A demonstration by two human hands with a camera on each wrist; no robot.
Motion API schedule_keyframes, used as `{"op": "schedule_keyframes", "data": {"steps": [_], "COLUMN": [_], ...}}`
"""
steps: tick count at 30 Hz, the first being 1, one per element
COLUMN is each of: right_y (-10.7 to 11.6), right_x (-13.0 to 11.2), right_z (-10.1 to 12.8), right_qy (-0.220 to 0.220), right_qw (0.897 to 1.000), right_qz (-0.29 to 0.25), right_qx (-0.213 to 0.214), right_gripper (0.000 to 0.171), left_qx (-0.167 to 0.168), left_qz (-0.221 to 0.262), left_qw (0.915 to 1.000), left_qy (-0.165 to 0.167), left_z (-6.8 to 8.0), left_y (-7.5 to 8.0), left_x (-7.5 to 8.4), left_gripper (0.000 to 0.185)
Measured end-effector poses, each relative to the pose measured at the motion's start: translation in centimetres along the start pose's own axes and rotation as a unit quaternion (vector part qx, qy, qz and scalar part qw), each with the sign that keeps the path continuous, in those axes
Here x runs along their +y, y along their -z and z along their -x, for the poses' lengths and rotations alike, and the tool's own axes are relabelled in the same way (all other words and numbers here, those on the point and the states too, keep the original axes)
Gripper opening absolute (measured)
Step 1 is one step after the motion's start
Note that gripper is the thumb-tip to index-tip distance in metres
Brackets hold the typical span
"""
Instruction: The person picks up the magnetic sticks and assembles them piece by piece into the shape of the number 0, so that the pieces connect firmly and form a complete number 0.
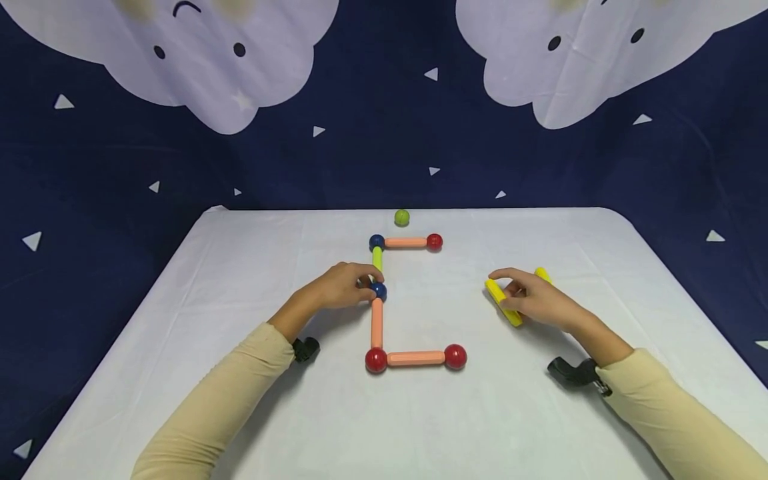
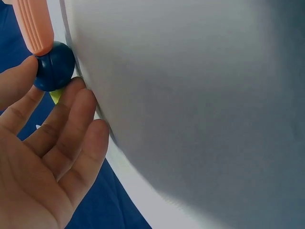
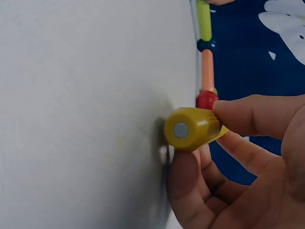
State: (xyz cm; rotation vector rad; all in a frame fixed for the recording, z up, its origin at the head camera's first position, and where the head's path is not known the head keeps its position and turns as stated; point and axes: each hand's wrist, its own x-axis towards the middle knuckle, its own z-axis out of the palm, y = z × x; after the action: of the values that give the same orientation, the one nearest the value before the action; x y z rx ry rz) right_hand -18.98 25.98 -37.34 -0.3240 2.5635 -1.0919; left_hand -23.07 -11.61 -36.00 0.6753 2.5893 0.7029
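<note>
Left hand (image 1: 339, 287) at the middle of the rod-and-ball figure, thumb and fingertips pinching the blue ball (image 1: 379, 291) at the joint; seen again from the left wrist, blue ball (image 2: 53, 66) caught between thumb and fingers (image 2: 76, 119), an orange rod (image 2: 33, 24) plugged into it. Right hand (image 1: 537, 300) well off to the right of the figure, gripping a yellow rod (image 1: 503, 302) between thumb and fingers — a second yellow rod (image 1: 543, 274) lying just behind the hand. From the right wrist, yellow rod (image 3: 190, 129) end-on, held just above the cloth.

On the white tablecloth (image 1: 240, 400), a C-shaped chain: red ball (image 1: 435, 242), orange rod (image 1: 405, 243), another blue ball (image 1: 377, 242), green rod (image 1: 377, 258), down through the pinched ball and an upright orange rod (image 1: 377, 323) to a red ball (image 1: 376, 360), bottom orange rod (image 1: 416, 359) and red ball (image 1: 455, 357). Green ball (image 1: 402, 217) alone near the far edge, apart from the chain. Behind the table, a dark blue backdrop with white clouds (image 1: 198, 60).
</note>
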Motion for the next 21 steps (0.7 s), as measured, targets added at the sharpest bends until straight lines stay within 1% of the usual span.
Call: {"op": "schedule_keyframes", "data": {"steps": [3,5,9,16,21], "right_y": [-0.4,-0.6,-1.3,-2.8,-3.6], "right_x": [-0.2,-0.4,-0.8,-2.3,-3.2], "right_z": [-0.4,-0.5,-0.7,-1.1,-1.3], "right_qy": [-0.006,-0.007,-0.003,0.014,0.027], "right_qw": [1.000,1.000,0.999,0.993,0.991], "right_qz": [-0.003,-0.014,-0.051,-0.116,-0.128], "right_qx": [-0.001,-0.002,-0.012,-0.023,-0.017], "right_gripper": [0.054,0.055,0.054,0.057,0.055], "left_qx": [0.000,0.000,0.001,0.001,0.004], "left_qz": [0.009,0.014,0.015,0.015,0.010], "left_qw": [0.9999,0.9998,0.9997,0.9996,0.9998], "left_qy": [0.009,0.014,0.019,0.023,0.018], "left_z": [0.0,0.0,0.0,0.1,0.0], "left_y": [0.0,-0.1,-0.1,-0.1,-0.1], "left_x": [-0.1,-0.2,-0.2,-0.2,-0.2], "left_gripper": [0.033,0.033,0.033,0.033,0.033]}}
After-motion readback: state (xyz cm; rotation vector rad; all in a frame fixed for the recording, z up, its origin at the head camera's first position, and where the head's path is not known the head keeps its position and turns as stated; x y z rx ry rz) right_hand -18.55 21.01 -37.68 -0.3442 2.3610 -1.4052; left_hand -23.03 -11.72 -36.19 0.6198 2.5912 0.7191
